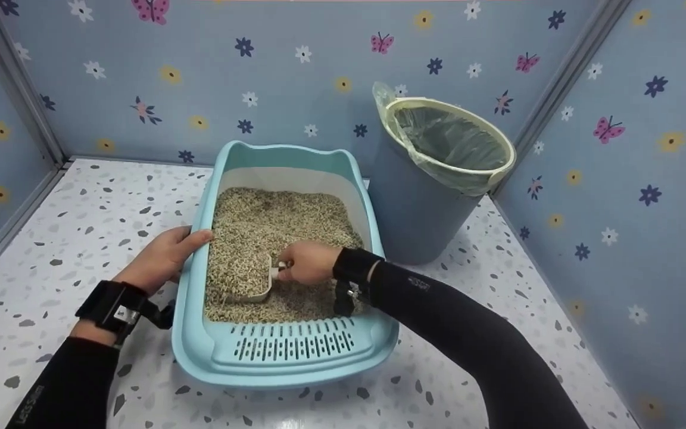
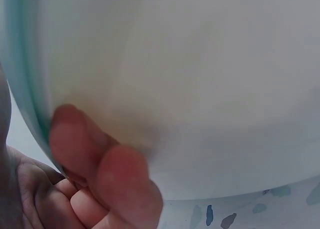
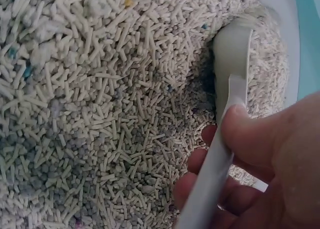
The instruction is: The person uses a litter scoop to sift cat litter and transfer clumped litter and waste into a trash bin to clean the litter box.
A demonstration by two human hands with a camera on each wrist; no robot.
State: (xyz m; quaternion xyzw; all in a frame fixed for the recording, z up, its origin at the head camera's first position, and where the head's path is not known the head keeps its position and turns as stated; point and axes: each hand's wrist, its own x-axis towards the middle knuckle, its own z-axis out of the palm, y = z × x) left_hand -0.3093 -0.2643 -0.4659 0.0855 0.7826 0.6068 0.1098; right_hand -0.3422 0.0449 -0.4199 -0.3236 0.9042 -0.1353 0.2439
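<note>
A light-blue litter box (image 1: 283, 372) with a white inner wall holds pellet litter (image 1: 283, 214). My left hand (image 1: 161, 259) grips its left rim, thumb over the top edge; in the left wrist view the fingers (image 2: 125, 184) curl under the rim against the white outer side. Inside the box, my right hand (image 1: 310, 262) holds the pale handle of a litter scoop (image 1: 270, 280). Its thumb lies along the handle in the right wrist view. The scoop head (image 3: 232, 54) is sunk in the litter near the box's left wall, with pellets heaped in it.
A grey trash bin (image 1: 426, 208) with a cream rim and a clear liner bag (image 1: 456, 134) stands right behind the box. Blue flowered panels (image 1: 295, 77) enclose the back and sides. Under everything lies a white speckled surface (image 1: 111, 208).
</note>
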